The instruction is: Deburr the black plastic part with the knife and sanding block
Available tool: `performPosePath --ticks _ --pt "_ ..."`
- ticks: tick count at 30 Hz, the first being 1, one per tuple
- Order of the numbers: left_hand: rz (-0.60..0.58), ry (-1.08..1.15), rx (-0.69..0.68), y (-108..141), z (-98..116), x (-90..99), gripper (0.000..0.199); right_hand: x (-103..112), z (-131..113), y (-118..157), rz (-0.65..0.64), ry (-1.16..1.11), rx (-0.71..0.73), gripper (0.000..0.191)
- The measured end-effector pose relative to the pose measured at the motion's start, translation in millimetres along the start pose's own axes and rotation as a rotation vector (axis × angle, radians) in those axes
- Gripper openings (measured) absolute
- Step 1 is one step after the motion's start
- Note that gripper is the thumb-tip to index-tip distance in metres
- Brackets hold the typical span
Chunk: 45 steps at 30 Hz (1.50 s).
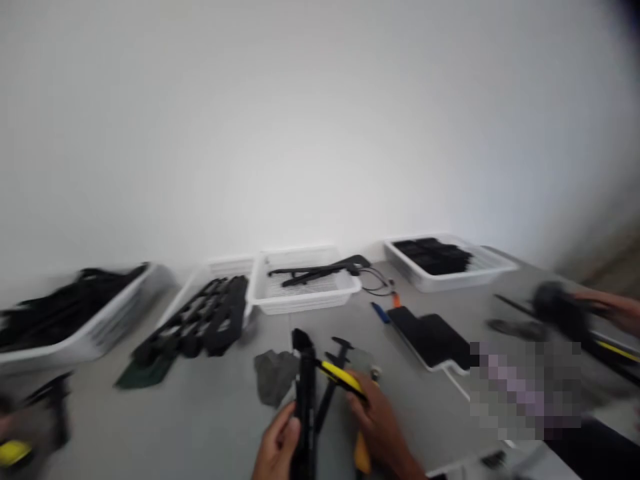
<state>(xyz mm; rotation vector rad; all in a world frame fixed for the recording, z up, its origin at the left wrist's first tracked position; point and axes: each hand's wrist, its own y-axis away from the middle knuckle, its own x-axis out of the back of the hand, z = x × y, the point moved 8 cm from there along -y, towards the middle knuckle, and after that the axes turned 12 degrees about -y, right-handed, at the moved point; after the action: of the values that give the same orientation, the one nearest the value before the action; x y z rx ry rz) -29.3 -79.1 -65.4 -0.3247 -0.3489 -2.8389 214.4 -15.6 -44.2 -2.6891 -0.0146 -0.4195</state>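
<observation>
Black and narrow, a long bar [305, 413] stands nearly upright on the person's side of the middle basket [305, 305], gripped low by the left hand [277, 445]. Held this way, its upper part stays free of the fingers and its side faces the yellow tool [343, 377], probably so that one hand steadies while the other works. Blur hides whether the tool's tip touches the bar or stops just beside it.

Long black parts [225, 320] lean out over the rim of a container left of the middle basket, perhaps so they are easy to pick up. Two dark plates [430, 339] lie flat on the desk [210, 413] to the basket's right, and a grey cloth [274, 375] lies in front of it, likely kept within reach. A caliper [327, 400] also sits in front of the basket, partly hidden behind the bar.

The left hand wraps the bar with its thumb up along the near face. The right hand [377, 420] closes around the yellow tool, fingers curled, its forearm coming in from the lower right.
</observation>
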Motion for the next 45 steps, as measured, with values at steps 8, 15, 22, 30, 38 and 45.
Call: performPosePath --ticks 8,15,22,30,38,45 --pt "-0.033 0.077 0.0 -1.6 -28.9 -9.2 0.081 6.1 20.6 2.9 0.005 0.031 -0.03 0.038" --pt "-0.02 0.148 0.016 0.2 -17.3 -7.4 0.076 11.3 17.1 1.0 0.093 0.039 0.009 0.037" --pt "0.022 0.162 0.065 1.5 -21.8 -4.7 0.088 11.2 12.4 1.5 0.07 0.059 0.036 0.035" --pt "-0.032 0.143 0.049 0.4 -11.2 -4.7 0.087 15.2 3.7 0.3 0.093 0.081 0.034 0.035" --pt "-0.052 0.161 0.028 3.5 1.2 -5.6 0.081 20.5 -3.2 0.4 0.127 0.114 0.056 0.032" --pt "-0.049 0.135 0.017 4.9 5.2 -4.8 0.082 22.0 -1.1 0.9 0.132 0.129 0.045 0.031"
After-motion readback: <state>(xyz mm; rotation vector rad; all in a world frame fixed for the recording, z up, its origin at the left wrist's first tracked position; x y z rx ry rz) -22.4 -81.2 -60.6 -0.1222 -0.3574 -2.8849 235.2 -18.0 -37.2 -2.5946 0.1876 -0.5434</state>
